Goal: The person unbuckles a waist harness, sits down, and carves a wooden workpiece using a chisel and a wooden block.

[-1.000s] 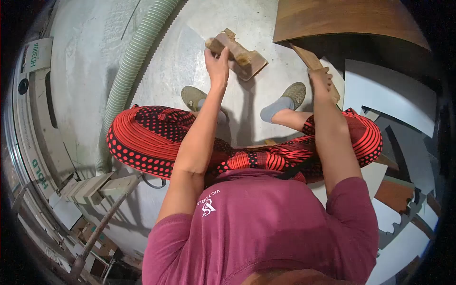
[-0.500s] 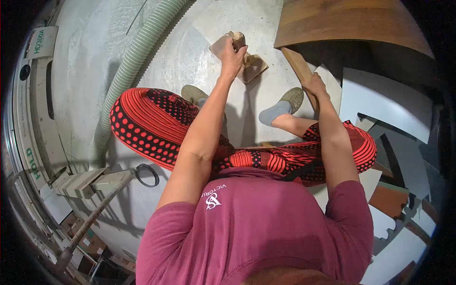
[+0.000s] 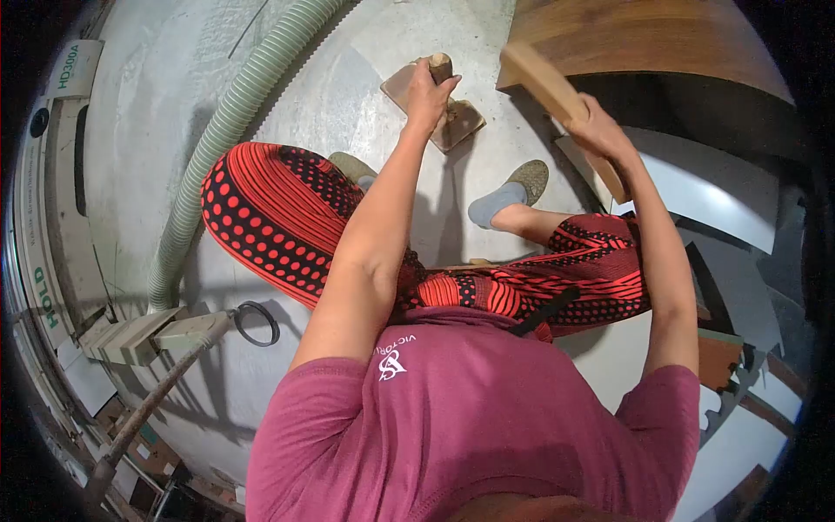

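My left hand (image 3: 426, 97) is closed round a short, roundish wooden piece (image 3: 441, 64) whose pale end shows beyond the fingers. Beneath and beside it a brown wooden block (image 3: 458, 126) lies on the floor, in front of my feet. My right hand (image 3: 597, 130) grips a long wooden board (image 3: 548, 80) near its middle. The board slants from upper left to lower right, its upper end in front of the curved wooden panel. My left palm and most of the piece in it are hidden.
A curved wooden panel (image 3: 644, 39) stands at the upper right. White and grey offcut sheets (image 3: 704, 187) lie on the right. A ribbed green hose (image 3: 228, 130) runs along the left, beside a machine rail (image 3: 43, 217) and a metal bar (image 3: 156, 404).
My right hand has raised the board from beside the curved panel and swung it up and outward. My left hand has shifted onto the round piece's other side and stays there.
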